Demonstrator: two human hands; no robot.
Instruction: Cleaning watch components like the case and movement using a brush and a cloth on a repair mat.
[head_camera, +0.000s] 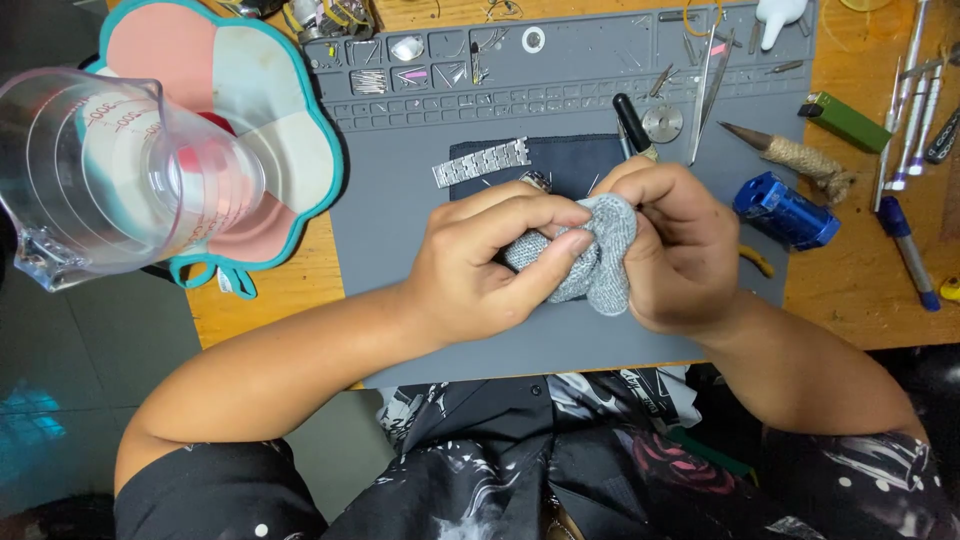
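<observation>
Both my hands meet over the grey work mat (400, 210). My left hand (480, 265) and my right hand (675, 250) pinch a grey knitted cloth (600, 260) wrapped around a small object that is mostly hidden; only a metal edge (537, 181) peeks out above my left fingers. A silver metal watch bracelet (481, 161) lies on a dark pad (560, 160) just beyond my hands. A black-handled tool (632, 124) rests on the mat by my right fingers.
A clear measuring jug (110, 170) stands at the left over a pink and teal flower-shaped mat (290, 130). Tweezers (706, 90), a blue cylindrical tool (785, 210), a green block (845, 121), a twine-wrapped stick (800, 157) and several pens (905, 245) lie on the wooden table at the right.
</observation>
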